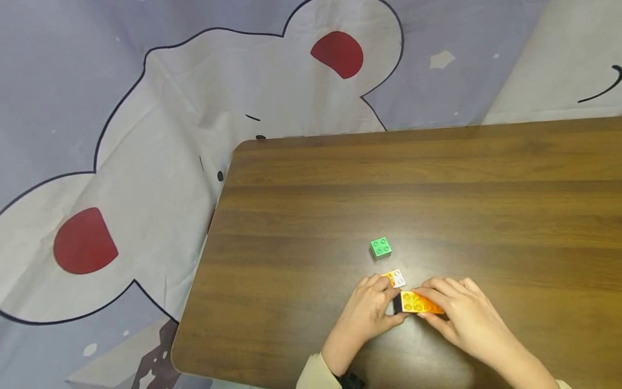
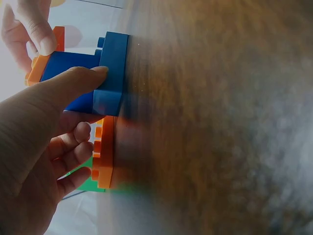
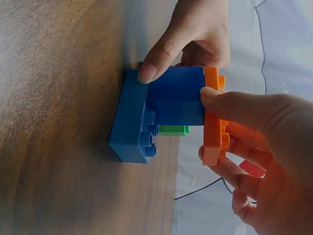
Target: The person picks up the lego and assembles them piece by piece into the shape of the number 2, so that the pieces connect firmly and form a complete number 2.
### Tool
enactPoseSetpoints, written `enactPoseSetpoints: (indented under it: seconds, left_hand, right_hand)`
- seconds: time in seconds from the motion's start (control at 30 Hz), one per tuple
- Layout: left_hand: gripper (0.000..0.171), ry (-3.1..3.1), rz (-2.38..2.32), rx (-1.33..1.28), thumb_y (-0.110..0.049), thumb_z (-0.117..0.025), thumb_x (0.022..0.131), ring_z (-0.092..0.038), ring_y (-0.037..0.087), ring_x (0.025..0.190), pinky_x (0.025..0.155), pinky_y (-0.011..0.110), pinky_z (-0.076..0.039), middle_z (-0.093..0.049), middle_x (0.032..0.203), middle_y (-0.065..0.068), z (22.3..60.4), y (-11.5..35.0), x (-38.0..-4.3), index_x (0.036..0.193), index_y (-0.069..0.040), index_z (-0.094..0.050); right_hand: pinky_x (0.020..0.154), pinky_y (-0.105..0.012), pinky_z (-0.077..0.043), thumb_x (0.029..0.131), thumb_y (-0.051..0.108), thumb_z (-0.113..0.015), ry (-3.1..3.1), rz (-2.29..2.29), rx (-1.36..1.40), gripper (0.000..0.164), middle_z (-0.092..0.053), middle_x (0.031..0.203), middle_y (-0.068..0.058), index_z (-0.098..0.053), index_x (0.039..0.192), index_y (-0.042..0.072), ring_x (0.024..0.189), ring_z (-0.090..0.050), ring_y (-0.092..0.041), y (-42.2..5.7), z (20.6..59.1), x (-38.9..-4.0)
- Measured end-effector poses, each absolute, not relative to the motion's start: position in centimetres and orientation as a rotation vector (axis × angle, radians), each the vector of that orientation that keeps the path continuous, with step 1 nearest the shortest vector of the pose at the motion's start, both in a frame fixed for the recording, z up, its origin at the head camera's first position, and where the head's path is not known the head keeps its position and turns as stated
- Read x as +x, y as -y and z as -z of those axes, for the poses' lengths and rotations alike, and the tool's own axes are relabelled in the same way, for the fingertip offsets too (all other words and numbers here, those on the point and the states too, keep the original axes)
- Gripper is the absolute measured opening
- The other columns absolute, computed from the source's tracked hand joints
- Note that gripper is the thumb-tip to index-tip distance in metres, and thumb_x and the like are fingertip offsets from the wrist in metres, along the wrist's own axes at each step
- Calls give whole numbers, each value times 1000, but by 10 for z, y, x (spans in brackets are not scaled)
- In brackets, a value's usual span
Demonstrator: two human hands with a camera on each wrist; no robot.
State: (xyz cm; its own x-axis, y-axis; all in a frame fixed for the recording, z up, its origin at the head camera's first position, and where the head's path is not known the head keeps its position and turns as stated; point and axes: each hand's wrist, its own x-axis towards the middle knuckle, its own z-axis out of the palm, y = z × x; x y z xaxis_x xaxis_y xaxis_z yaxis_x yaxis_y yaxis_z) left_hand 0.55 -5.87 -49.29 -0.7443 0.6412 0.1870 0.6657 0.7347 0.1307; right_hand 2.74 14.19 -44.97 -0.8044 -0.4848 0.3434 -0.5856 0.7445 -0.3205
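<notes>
From afar, I see the left hand (image 1: 368,307) grip stacked blue toy bricks (image 3: 176,93) on a wooden table (image 1: 291,216), the right hand (image 1: 464,313) pinching the orange brick (image 3: 210,139) atop (four-stud green brick (image 1: 381,248) beyond).

The top brick (image 3: 211,142) is plain orange, though seen from above it looks rather yellow-orange. The middle brick (image 3: 176,98) is of a deep blue, and the bottom brick (image 3: 128,120) is of a greyer blue. A second orange brick (image 2: 106,156) looks yellow and white from above. The small brick (image 1: 381,247) is bright green, all in one colour. The table (image 1: 301,216) is brown, with wood grain and darker bands. Behind it I see a grey-violet cloth (image 1: 194,102) with big white shapes, dark outlines, red patches and pale spots. The sleeve (image 1: 318,373) is light beige.
</notes>
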Motion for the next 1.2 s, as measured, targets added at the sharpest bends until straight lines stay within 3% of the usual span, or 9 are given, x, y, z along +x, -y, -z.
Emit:
enactPoseSetpoints:
  seconds: [0.3,0.77,0.97,1.2]
  left_hand:
    - [46,2796,421,-1057,-53,-68,78,-51,5,88,81,18,-42,-58,99,-10,484,62,9,110,-21,-68]
    - [40,2683,839,-1011,-43,-63,85,-54,-1,86,78,11,-42,-59,103,-10,488,64,17,117,-18,-62]
    - [38,2716,982,-1063,-35,-65,86,-53,-2,81,75,5,-40,-59,93,-7,489,61,17,117,-13,-61]
    - [35,2707,1049,-1094,-33,-67,86,-54,-1,78,72,2,-40,-58,89,-6,488,57,13,113,-11,-62]
  right_hand:
    - [72,-29,-36,65,31,-77,2716,-583,837,39,-61,96,7,-69,100,16,86,-57,-13,-143,450,28]
    - [76,-34,-41,64,28,-81,2738,-636,852,43,-61,99,8,-67,103,16,90,-59,-14,-146,452,26]
    - [75,-35,-45,66,36,-81,2744,-746,927,50,-62,102,13,-65,111,21,91,-59,-9,-154,436,11]
    - [77,-38,-46,73,27,-79,2686,-827,998,44,-63,96,14,-64,113,20,87,-60,-8,-154,415,-24]
